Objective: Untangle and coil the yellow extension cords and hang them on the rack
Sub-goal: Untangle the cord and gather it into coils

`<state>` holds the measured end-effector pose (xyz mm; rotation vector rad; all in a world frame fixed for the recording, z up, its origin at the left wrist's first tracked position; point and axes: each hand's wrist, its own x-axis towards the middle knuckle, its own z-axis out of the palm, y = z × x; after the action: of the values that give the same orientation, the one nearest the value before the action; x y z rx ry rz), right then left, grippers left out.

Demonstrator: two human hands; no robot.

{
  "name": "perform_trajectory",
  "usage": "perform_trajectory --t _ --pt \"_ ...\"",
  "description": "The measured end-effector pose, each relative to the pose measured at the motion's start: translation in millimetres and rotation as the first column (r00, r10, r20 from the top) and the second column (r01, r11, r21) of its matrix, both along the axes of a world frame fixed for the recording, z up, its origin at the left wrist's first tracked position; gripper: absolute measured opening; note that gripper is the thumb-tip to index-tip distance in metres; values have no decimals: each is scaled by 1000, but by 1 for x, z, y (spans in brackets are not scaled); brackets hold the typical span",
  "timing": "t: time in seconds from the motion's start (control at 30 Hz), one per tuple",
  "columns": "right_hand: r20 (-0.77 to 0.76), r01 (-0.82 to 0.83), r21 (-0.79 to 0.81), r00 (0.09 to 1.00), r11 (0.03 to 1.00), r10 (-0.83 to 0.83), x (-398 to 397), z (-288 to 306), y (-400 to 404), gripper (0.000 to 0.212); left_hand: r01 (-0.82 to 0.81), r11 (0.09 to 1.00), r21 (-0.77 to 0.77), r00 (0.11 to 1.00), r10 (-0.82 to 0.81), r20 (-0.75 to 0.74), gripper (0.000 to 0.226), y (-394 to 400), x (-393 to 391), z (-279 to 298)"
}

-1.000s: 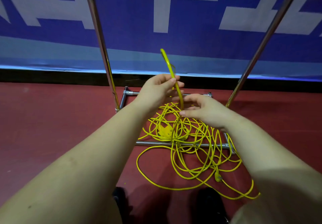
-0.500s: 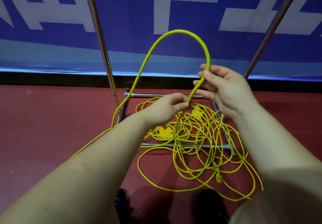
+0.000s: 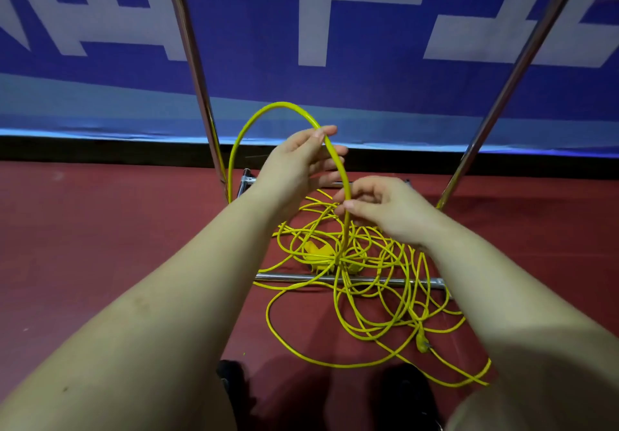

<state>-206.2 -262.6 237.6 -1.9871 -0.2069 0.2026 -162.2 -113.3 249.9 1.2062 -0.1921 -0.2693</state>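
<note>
Both grips pinching one raised cord loop [image 3: 268, 112]: left hand [image 3: 294, 165], right hand [image 3: 385, 209]; tangle [image 3: 361, 283] partly hidden.

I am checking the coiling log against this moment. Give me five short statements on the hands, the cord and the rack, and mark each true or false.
1. Both hands hold the same raised loop of yellow cord. True: the left hand and the right hand both have it.
2. The cord pile hangs on the rack. False: it lies on the red floor.
3. The pile crosses the rack's base bar. True.
4. The plug is in the right hand. False: it lies on the floor.
5. The backdrop is green. False: the banner is blue and white.
</note>
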Motion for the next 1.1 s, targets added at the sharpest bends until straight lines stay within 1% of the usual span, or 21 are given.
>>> perform_trajectory --t 0.03,0.07,0.1,0.13,0.2,0.27,0.33,0.37,0.43,0.47,0.53,0.57,0.63,0.73,0.8,0.83,0.87,0.93,1.0,1.07,1.1 --pt "3 27 73 1000 997 -28 0 5 -1 22 44 998 34 999 -45 7 23 -1 1 -4" --pt "4 66 157 998 985 -67 0 10 -2 21 117 986 116 993 -120 20 25 -1 -1 -9" --pt "-6 109 260 994 959 -111 0 16 -3 21 206 951 230 976 -216 21 27 -1 -3 -15" --pt "-24 150 361 988 920 -152 1 20 -5 19 304 893 330 948 -319 -10 29 -2 -6 -19" --pt "-75 231 520 971 822 -225 1 27 -8 17 433 798 420 892 -447 -69 32 -3 -11 -26" --pt "-103 291 597 952 748 -289 3 29 -11 16 388 785 483 897 -442 -2 22 -4 -13 -27" --pt "-105 306 600 946 739 -306 7 23 -14 14 311 802 509 917 -394 60 17 -5 -12 -27" --pt "-105 304 562 949 770 -298 8 19 -15 15 282 819 500 931 -360 65 19 -5 -11 -27" --pt "-109 268 392 963 880 -245 10 6 -17 31 219 864 453 959 -275 62 20 -5 -8 -26" --pt "-118 210 282 976 936 -183 9 -3 -18 38 181 890 419 972 -227 62 19 -4 -6 -23" --pt "-163 17 72 987 997 -5 5 -17 -14 38 120 928 352 986 -153 68 18 -4 -2 -16" --pt "-187 -54 -26 981 998 48 5 -24 -11 34 101 938 331 989 -131 68 17 -3 -1 -13" --pt "-157 -76 -156 986 985 51 5 -31 -6 27 91 947 309 992 -113 52 16 -4 1 -11" --pt "-18 6 -277 1000 961 -12 7 -29 -4 7 88 968 236 996 -93 8 18 -4 2 -11" --pt "63 62 -302 997 951 -45 10 -26 -6 4 71 987 141 997 -70 -17 18 -6 3 -10" --pt "67 78 -239 996 968 -64 11 -23 -8 6 75 991 115 997 -73 -17 20 -7 2 -9" --pt "64 117 -143 992 983 -109 13 -20 -9 8 92 987 131 996 -92 -10 22 -9 2 -11" --pt "76 237 26 968 971 -238 14 -13 -13 11 170 944 284 984 -177 -3 28 -11 -2 -16" --pt "75 312 163 942 936 -327 14 -3 -15 15 249 860 444 962 -273 -12 26 -12 -5 -22" --pt "50 357 270 922 894 -383 14 7 -17 16 287 802 523 942 -335 -3 21 -13 -7 -26" --pt "36 375 324 912 868 -408 13 12 -18 17 269 781 563 937 -347 33 20 -14 -7 -27"
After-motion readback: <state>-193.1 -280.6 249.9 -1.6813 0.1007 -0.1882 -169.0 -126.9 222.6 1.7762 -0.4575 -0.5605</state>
